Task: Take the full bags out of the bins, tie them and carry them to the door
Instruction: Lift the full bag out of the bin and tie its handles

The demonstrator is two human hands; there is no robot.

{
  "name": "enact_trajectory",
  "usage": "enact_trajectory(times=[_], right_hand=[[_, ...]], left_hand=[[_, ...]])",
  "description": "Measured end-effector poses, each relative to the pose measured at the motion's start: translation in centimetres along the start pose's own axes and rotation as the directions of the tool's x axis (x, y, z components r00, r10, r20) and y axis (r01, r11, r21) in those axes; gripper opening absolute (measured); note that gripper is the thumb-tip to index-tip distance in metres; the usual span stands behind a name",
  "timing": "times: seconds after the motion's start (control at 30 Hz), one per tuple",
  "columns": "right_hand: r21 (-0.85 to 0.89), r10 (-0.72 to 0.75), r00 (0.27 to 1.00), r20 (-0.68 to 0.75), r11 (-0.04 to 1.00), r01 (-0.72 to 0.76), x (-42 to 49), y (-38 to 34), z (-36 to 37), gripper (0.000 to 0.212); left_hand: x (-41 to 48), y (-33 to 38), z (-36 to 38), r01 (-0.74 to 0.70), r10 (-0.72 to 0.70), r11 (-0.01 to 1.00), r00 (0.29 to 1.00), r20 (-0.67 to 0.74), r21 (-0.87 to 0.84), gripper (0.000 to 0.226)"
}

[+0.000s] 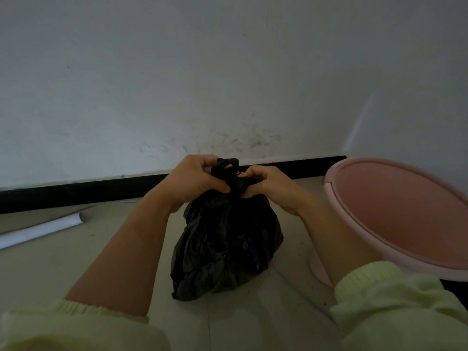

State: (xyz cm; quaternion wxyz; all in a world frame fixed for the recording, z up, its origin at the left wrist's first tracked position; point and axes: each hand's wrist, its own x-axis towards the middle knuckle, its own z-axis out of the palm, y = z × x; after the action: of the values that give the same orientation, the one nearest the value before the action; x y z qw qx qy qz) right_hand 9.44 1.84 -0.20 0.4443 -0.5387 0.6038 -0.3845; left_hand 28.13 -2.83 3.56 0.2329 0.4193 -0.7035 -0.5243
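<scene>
Black bag (225, 239) is sitting on floor, out of pink bin (405, 214); left hand (195, 181) and right hand (268, 186) are gripping its neck closed, tying; carrying remains.

Both bare forearms reaching forward, pale yellow sleeves pushed up, left hand (195, 178) and right hand (268, 184) close together, fingers curled tight, seemingly pinching, thumbs facing inward

Black bag (225, 239); pink bin (395, 214); pale yellow sleeves (395, 307); white wall (228, 72); black skirting (76, 191); white tube (40, 230).
</scene>
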Motion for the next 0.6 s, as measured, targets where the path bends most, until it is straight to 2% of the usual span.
enact_trajectory(times=[0.2,0.37,0.47,0.6], right_hand=[[-0.037,-0.054,0.995,-0.087,0.998,0.051,0.3,0.0,1.0,0.024],[0.003,-0.028,0.995,-0.092,1.0,0.029,0.7,0.2,0.9,0.022],[0.115,0.022,1.0,-0.013,0.993,-0.021,0.6,0.6,0.5,0.027],[0.227,0.095,0.977,0.192,0.964,-0.138,0.2,0.9,0.2,0.031]], left_hand=[[0.1,-0.8,0.3,0.003,0.0,1.0,0.99,-0.138,0.026,0.03],[0.4,-1.4,0.2,-0.045,0.042,0.999,0.964,-0.262,-0.004,0.022],[0.2,-1.7,0.1,-0.054,0.026,0.994,0.963,-0.267,-0.098,0.021],[0.0,-2.1,0.0,-0.047,-0.002,0.968,0.981,-0.194,-0.247,0.023]])
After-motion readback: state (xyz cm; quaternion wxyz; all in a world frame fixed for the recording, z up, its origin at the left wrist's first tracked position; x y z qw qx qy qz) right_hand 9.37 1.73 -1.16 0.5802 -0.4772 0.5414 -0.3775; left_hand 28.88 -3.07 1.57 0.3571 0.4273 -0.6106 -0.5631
